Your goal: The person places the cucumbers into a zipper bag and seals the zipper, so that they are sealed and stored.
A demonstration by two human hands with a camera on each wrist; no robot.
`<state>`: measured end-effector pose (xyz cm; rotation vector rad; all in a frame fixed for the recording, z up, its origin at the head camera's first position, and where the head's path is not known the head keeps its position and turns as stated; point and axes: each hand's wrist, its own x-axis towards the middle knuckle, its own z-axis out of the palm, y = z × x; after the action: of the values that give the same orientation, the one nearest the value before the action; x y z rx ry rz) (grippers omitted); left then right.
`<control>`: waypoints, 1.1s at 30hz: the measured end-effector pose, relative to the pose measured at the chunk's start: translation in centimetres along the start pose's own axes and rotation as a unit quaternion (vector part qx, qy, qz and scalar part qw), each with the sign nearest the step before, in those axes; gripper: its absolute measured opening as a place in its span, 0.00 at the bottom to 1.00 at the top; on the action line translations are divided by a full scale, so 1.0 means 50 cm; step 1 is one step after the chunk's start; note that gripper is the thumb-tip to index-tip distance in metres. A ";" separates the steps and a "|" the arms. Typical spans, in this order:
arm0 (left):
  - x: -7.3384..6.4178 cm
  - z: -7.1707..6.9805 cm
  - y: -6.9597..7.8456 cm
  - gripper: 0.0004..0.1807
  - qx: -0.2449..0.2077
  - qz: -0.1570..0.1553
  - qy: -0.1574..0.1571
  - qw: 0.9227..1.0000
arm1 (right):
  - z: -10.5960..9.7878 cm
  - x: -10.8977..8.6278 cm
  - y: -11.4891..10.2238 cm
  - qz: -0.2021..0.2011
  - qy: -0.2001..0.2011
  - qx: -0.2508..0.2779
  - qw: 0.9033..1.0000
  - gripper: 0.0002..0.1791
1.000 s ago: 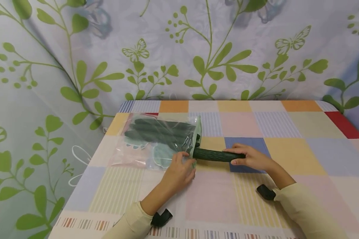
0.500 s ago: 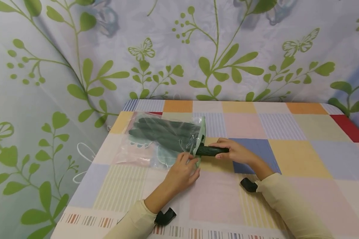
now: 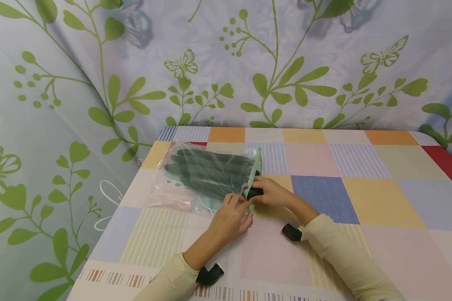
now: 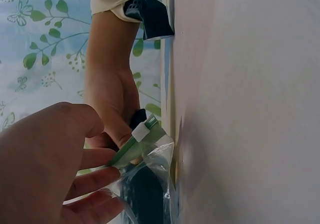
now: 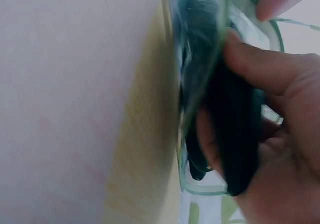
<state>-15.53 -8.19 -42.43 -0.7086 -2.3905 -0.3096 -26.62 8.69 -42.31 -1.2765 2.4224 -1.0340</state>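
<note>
A clear zip bag (image 3: 162, 194) with a pale green zip edge (image 3: 257, 161) lies on the table, its mouth toward the right. Several dark green cucumbers (image 3: 211, 167) lie side by side inside it. My left hand (image 3: 229, 217) pinches the near part of the mouth; in the left wrist view a white slider (image 4: 140, 132) sits on the zip edge. With thumb and fingers my right hand (image 3: 275, 192) grips the end of one more cucumber (image 5: 232, 129), which is mostly in the bag. Its end sticks out through the mouth in the right wrist view.
A patchwork tablecloth (image 3: 380, 251) covers the table. Behind it hangs a leaf-patterned curtain (image 3: 309, 50), which also runs along the left side. A white cord (image 3: 111, 188) loops near the table's left edge. Black wrist mounts (image 3: 291, 233) are at both sleeves.
My right hand has moved left, sliding the cucumber into the bag until only its end shows. My left hand has kept its hold on the mouth. The head view has shifted slightly.
</note>
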 end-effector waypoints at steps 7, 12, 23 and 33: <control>-0.003 0.008 0.001 0.10 -0.018 -0.007 -0.010 1.000 | -0.008 -0.013 -0.004 0.017 -0.021 -0.061 0.998 0.21; -0.005 0.009 0.004 0.10 -0.023 -0.015 -0.017 0.999 | -0.027 -0.032 -0.002 0.016 -0.032 -0.097 0.995 0.21; -0.008 0.004 -0.001 0.11 -0.034 -0.024 -0.009 0.999 | -0.079 -0.056 0.031 0.084 -0.096 -0.052 0.991 0.08; -0.009 0.012 -0.001 0.10 -0.042 -0.012 -0.003 0.999 | -0.063 -0.057 0.027 0.096 -0.077 -0.049 0.991 0.03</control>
<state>-15.58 -8.16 -43.18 -0.7208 -2.4036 -0.4202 -27.29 12.99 -41.30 -1.0821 2.4453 -0.7457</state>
